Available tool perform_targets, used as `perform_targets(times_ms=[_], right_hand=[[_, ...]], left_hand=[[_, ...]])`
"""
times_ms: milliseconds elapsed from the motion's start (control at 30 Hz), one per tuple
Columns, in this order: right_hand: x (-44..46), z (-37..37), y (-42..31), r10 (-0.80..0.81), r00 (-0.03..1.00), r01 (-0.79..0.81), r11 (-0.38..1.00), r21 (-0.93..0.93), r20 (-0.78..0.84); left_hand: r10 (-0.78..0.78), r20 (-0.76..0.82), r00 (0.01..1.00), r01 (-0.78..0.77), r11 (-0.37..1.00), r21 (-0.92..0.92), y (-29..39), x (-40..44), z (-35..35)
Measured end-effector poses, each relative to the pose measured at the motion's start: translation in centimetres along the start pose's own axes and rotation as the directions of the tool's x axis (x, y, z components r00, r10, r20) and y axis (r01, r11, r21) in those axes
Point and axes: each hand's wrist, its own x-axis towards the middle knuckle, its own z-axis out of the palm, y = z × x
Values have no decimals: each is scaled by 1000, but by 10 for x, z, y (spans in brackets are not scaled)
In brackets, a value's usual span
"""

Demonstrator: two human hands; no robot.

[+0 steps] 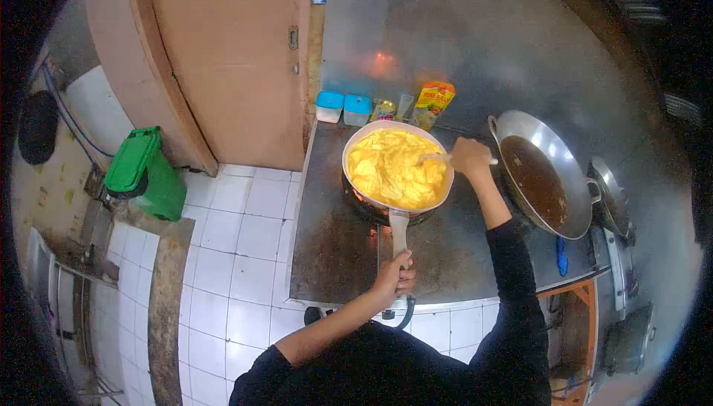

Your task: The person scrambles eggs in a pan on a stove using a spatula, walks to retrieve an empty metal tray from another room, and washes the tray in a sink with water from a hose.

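A pale frying pan (347,155) sits over a lit burner, full of soft yellow scrambled egg (394,172). My left hand (395,278) is closed around the pan's light handle (399,229), which points toward me. Over the pan's right rim, my right hand (472,157) grips a pale, light-coloured spatula (438,157). The spatula's far end is sunk in the egg, so its shape is hidden. Flames (362,198) show beneath the pan's lower left side.
To the right stands a large wok (546,138) of brown liquid, with another pan (610,190) beyond it. Blue-lidded tubs (343,105) and a yellow packet (434,101) line the stove's back edge. A green bin (148,176) stands on the tiled floor at left.
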Motion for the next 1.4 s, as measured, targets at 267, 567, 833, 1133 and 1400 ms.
perform_targets(times_ms=[267, 567, 833, 1133, 1400], right_hand=[[-20, -33, 10, -317, 891, 311, 948, -72, -324], [-119, -90, -15, -175, 961, 134, 972, -194, -215], [-86, 60, -60, 15, 987, -81, 907, -413, -162], [-55, 84, -14, -199, 870, 21, 929, -368, -451], [11, 73, 32, -304, 741, 410, 911, 46, -598]], left_hand=[[24, 31, 999, -25, 1000, 6, 0, -2, -1], [26, -5, 1000, -26, 1000, 14, 1, 3, -5], [12, -7, 1000, -12, 1000, -5, -1, 3, -4], [32, -36, 999, -31, 999, 25, 3, -5, 3], [26, -3, 1000, -26, 999, 19, 3, -2, 1]])
